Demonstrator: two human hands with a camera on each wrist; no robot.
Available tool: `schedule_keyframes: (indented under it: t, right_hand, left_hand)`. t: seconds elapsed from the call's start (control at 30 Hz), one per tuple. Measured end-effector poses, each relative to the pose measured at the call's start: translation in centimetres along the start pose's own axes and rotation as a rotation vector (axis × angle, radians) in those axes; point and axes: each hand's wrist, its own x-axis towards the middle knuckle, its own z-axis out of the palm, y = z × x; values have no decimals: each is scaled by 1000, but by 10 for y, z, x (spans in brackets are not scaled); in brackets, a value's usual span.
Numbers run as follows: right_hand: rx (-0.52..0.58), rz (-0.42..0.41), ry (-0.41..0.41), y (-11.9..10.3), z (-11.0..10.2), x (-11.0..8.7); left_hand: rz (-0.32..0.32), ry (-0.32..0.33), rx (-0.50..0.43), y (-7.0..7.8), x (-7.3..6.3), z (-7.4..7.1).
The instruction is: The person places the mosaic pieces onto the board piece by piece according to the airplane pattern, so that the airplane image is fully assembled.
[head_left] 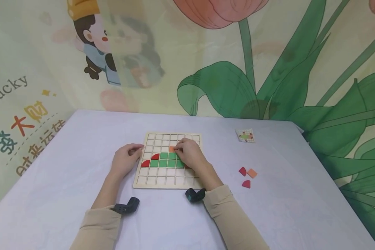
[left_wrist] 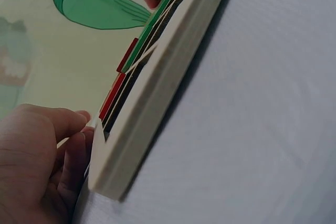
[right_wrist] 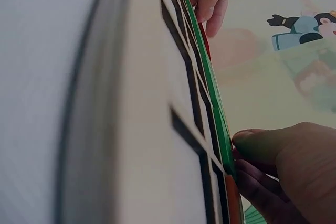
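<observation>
A pale wooden grid board [head_left: 159, 180] lies on the table under both hands. Green square tiles [head_left: 163, 163] fill cells in two rows, with red quarter-round tiles [head_left: 145, 163] at their left. My left hand [head_left: 125, 159] is at the board's left side, thumb and forefinger pinching its edge. Over the board's right half, my right hand [head_left: 192, 154] pinches an orange square tile [head_left: 172, 149] just above the green rows. That hand covers several cells and part of another red tile [head_left: 186, 166]. In the right wrist view, its thumb and fingers come together beside the green row [right_wrist: 223, 135].
Right of the board, two red quarter-round pieces [head_left: 246, 184] and an orange square piece [head_left: 252, 173] lie loose on the white tablecloth [head_left: 284, 208]. A small picture card [head_left: 245, 135] lies farther back. A printed curtain [head_left: 162, 100] hangs behind the table.
</observation>
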Motion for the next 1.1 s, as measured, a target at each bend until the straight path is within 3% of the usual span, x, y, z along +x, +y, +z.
schedule_keyframes:
  t: [0.2, 0.57, 0.9, 1.1]
  right_hand:
    - [12, 20, -35, 8, -10, -2]
    - [111, 215, -71, 46, -54, -19]
    - [134, 389, -147, 104, -106, -64]
    - [157, 499, -308, 125, -127, -95]
  left_hand:
    - [-7, -4, -4, -1, -2, 0]
    - [-11, -6, -2, -6, -3, 2]
    - [3, 3, -2, -5, -2, 3]
    - [24, 6, 0, -5, 0, 3]
